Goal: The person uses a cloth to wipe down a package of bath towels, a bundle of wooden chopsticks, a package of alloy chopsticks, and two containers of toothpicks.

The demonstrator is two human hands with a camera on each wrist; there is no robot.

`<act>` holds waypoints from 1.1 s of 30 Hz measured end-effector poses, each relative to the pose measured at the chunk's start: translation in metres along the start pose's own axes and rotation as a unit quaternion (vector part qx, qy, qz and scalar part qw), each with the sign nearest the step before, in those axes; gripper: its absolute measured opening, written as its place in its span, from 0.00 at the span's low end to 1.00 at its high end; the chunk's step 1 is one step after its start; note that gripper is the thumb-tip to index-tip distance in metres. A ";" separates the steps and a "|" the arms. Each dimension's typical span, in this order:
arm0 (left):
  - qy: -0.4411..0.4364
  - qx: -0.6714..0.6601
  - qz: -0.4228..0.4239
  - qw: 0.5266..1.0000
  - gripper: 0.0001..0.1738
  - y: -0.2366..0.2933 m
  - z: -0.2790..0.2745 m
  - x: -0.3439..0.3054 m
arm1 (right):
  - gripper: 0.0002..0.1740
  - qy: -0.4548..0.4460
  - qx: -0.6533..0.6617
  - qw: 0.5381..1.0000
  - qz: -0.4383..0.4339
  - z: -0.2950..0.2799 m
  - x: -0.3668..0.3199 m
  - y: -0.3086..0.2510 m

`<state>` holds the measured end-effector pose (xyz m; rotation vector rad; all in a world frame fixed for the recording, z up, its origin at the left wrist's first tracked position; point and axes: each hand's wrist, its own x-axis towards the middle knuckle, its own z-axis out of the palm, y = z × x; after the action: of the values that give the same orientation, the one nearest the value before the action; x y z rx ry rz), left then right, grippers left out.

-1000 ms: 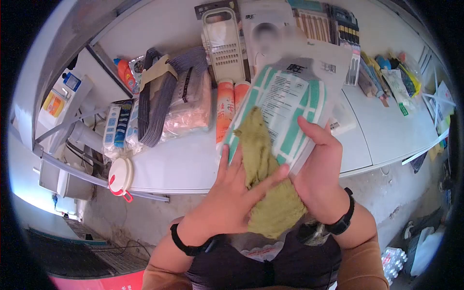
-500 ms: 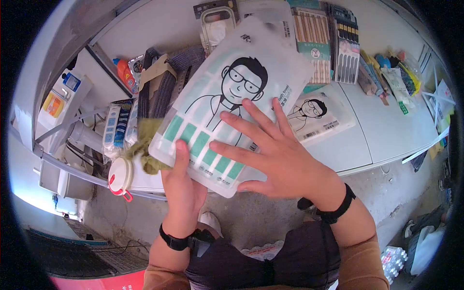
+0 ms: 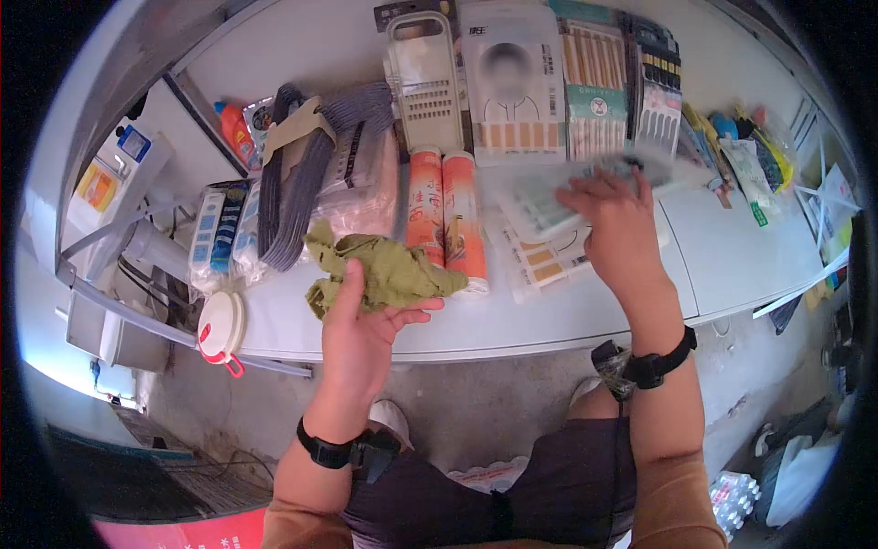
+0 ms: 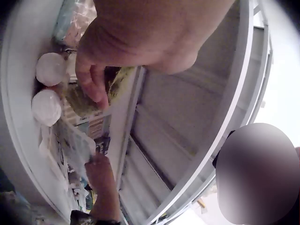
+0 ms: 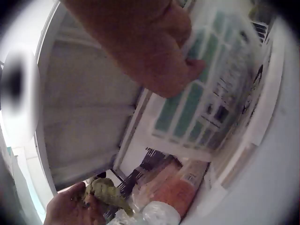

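Note:
A crumpled olive-green cloth [image 3: 389, 274] lies in my left hand [image 3: 357, 325], held with the thumb on top and the fingers beneath, over the table's front part. My right hand [image 3: 622, 229] grips a flat packaged towel [image 5: 187, 112] by its edge; green and white stripes show through the clear wrapping. In the head view this package is blurred. It overlaps another flat package [image 3: 549, 267] with orange-brown squares, on the white table. Two orange cylindrical packs [image 3: 448, 220] lie side by side between the hands.
Along the back stand a grater [image 3: 425, 91], an orange-striped towel package [image 3: 514, 91] and packed chopsticks [image 3: 596, 91]. Bundled dark grey hangers [image 3: 302, 174] lie on plastic-wrapped goods at left. A white round lid with red trim [image 3: 222, 328] sits at the table's front-left edge.
The green-striped package has gone from in front of my body to the right and back over the table, now in the right hand alone. The left hand keeps the cloth, moved toward the middle.

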<state>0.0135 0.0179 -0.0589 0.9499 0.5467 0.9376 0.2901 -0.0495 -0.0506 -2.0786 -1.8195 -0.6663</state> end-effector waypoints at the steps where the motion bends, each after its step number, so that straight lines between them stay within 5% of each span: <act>1: 0.001 0.004 -0.010 1.000 0.28 0.000 0.001 0.000 | 0.33 -0.112 0.000 0.993 0.025 0.000 -0.003 0.005; 2: 0.001 0.009 -0.021 1.000 0.28 0.001 0.002 0.000 | 0.33 -0.112 -0.001 0.993 0.024 -0.001 -0.006 0.007; 4: -0.004 0.015 -0.018 1.000 0.27 0.001 0.005 0.000 | 0.33 -0.248 0.149 0.957 0.022 -0.003 -0.013 0.010; 8: -0.011 0.038 -0.017 0.999 0.28 -0.003 0.002 0.002 | 0.32 -0.268 0.193 0.943 -0.049 0.006 -0.023 0.018; 11: -0.017 0.043 -0.022 0.999 0.27 -0.006 0.001 0.002 | 0.30 -0.248 0.249 0.936 0.029 0.009 -0.003 0.013; 13: -0.025 0.054 -0.018 0.998 0.27 -0.009 0.001 0.001 | 0.30 -0.086 0.348 0.933 0.045 0.041 0.007 0.019; 16: -0.033 0.076 -0.018 0.996 0.27 -0.010 0.003 0.001 | 0.31 -0.099 0.383 0.906 0.148 0.066 0.022 0.030; 22: -0.052 0.101 -0.041 0.993 0.27 -0.018 0.005 0.006 | 0.35 -0.004 0.470 0.858 0.207 0.095 0.046 0.039; 33: -0.063 0.119 -0.067 0.989 0.26 -0.020 -0.004 0.007 | 0.37 -0.043 0.512 0.819 0.256 0.137 0.058 0.054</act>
<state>0.0222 0.0209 -0.0780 1.1639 0.6168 0.6962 0.3684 0.0612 -0.1315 -1.6464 -1.0979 0.4874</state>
